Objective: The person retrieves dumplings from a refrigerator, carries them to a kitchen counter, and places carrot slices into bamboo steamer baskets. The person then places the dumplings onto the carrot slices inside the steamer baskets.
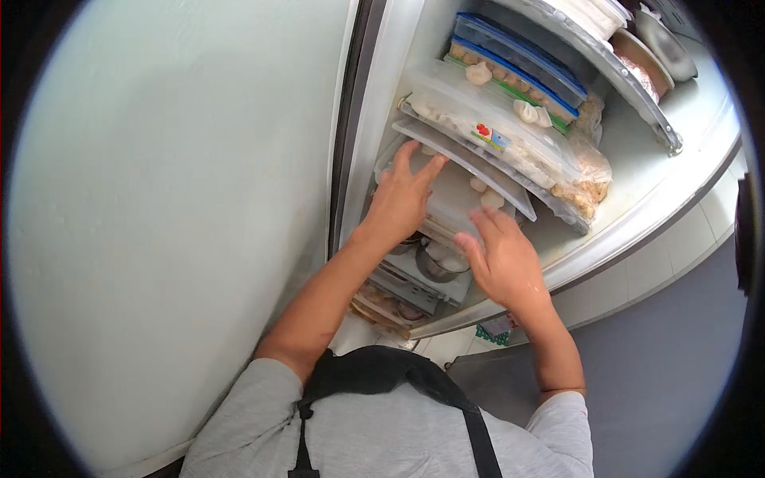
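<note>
My left hand (402, 195) reaches into an open fridge, fingers spread, its fingertips at the near edge of a flat white tray (478, 166). My right hand (510, 259) is open, thumb and fingers apart, beside a lower pale tray (454, 199). A few white dumplings (488, 193) rest on this lower tray, close to my right fingertips. Part of the lower tray's contents is hidden under the upper tray and behind my left hand. I cannot see either hand gripping anything.
Above sit a clear plastic container (494, 127), blue-lidded boxes (518, 60) and a bag of food (586, 179). A curved wire-edged shelf (621, 76) holds bowls (665, 48). Below is a metal pot (438, 264). The fridge door (183, 199) stands at left.
</note>
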The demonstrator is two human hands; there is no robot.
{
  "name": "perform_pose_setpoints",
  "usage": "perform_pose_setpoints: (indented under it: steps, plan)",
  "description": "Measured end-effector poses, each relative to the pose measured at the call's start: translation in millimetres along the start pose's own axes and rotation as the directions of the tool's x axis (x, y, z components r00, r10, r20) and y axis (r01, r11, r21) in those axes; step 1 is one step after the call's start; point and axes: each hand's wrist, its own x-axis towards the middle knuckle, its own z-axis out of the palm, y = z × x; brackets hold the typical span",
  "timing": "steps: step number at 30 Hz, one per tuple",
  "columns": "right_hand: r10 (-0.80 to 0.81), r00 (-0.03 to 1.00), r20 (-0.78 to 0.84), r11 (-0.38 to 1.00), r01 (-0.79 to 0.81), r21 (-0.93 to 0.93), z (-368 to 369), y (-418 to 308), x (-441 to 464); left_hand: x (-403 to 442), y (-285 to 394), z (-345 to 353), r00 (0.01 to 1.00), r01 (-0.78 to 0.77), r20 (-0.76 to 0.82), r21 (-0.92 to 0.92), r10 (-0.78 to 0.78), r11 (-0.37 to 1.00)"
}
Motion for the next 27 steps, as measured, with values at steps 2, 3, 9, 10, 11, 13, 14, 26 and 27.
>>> perform_pose_setpoints:
  steps: [2, 3, 9, 10, 11, 13, 14, 26, 27]
  plan:
    - [0.09, 0.988, -0.125, 0.992, -0.1, -0.075, 13.8, 37.1, 11.5, 0.2, 11.5, 11.2, 0.998, -0.026, -0.065, 0.007, 0.027, 1.0]
    - [0.142, 0.975, -0.172, 0.989, -0.131, 0.074, 55.2, 23.1, 29.9, -1.0, -16.2, -19.7, 0.997, -0.072, 0.009, 0.09, 0.071, 0.993]
    - [0.189, 0.981, -0.051, 0.982, -0.189, 0.014, 66.9, 90.8, 97.3, 2.0, -6.1, -5.6, 0.999, -0.041, -0.004, -0.025, 0.041, 0.999]
    - [0.168, 0.984, -0.06, 0.985, -0.169, -0.023, 69.4, 93.0, 104.5, 2.5, -7.6, -6.1, 0.998, -0.055, -0.014, -0.035, 0.054, 0.998]
    - [0.141, 0.988, -0.066, 0.987, -0.145, -0.065, 70.2, 94.1, 109.6, 3.1, -7.8, -6.2, 0.998, -0.065, -0.03, -0.045, 0.063, 0.997]
    - [0.143, 0.98, -0.141, 0.979, -0.161, -0.122, 67.8, 76.9, 105.1, 1.1, -7.5, -6.4, 0.996, -0.078, -0.034, -0.006, 0.078, 0.997]
    - [0.139, 0.974, -0.179, 0.975, -0.166, -0.148, 67.1, 70.4, 104.8, 1.1, -8.4, -7.5, 0.996, -0.083, -0.039, 0.017, 0.083, 0.996]
    - [0.188, 0.982, -0.021, 0.98, -0.187, 0.066, 73.3, 69.7, 111.9, 3.3, -7.4, -9.1, 0.994, -0.1, -0.032, 0.012, 0.101, 0.995]
    - [0.167, 0.986, -0.005, 0.984, -0.166, 0.07, 68.8, 65.4, 109.3, 3.2, -8.0, -8.2, 0.995, -0.099, -0.033, 0.012, 0.099, 0.995]
